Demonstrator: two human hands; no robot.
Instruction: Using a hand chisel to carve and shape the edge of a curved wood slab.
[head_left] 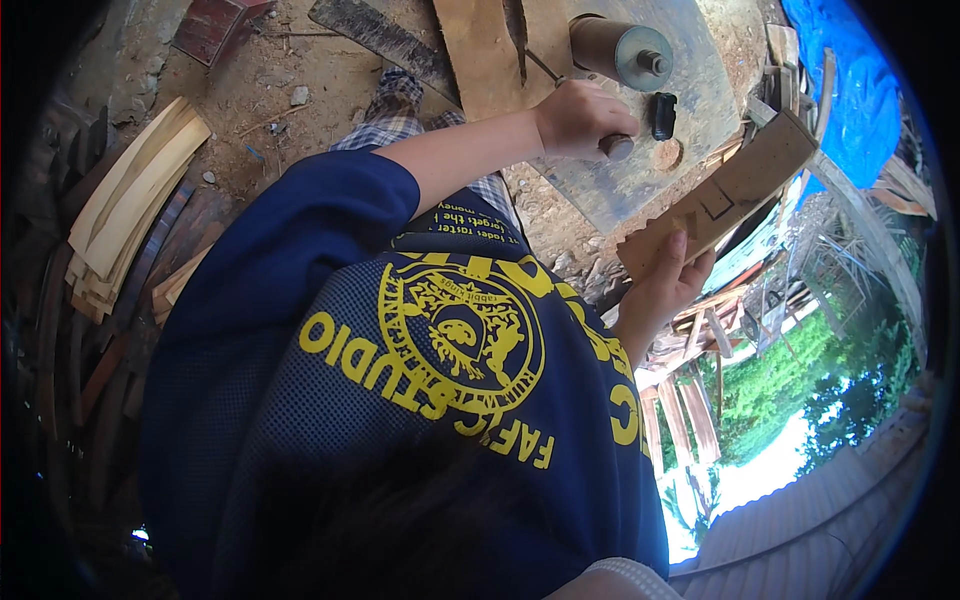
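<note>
My left hand [585, 120] is closed around the handle of a hand tool [618, 148]. The handle's round end sticks out below the fist, and a thin dark shaft shows on the other side; I cannot make out its tip. In my right hand [665, 285] is a wooden board [745, 180], gripped at its near end and slanting up to the right. Dark pencil-like lines mark its face, and a small cut-out shows near my thumb. Just beyond the left hand, a small black object [662, 116] and a brown cylinder with a knobbed grey end [640, 58] rest on a worn panel.
The worn grey panel [600, 195] lies in front of me. Planks [480, 50] stand beyond it. Curved boards [130, 200] are stacked at the left, near a red box [212, 30]. A blue tarp [850, 80] and scrap wood [870, 220] line the right.
</note>
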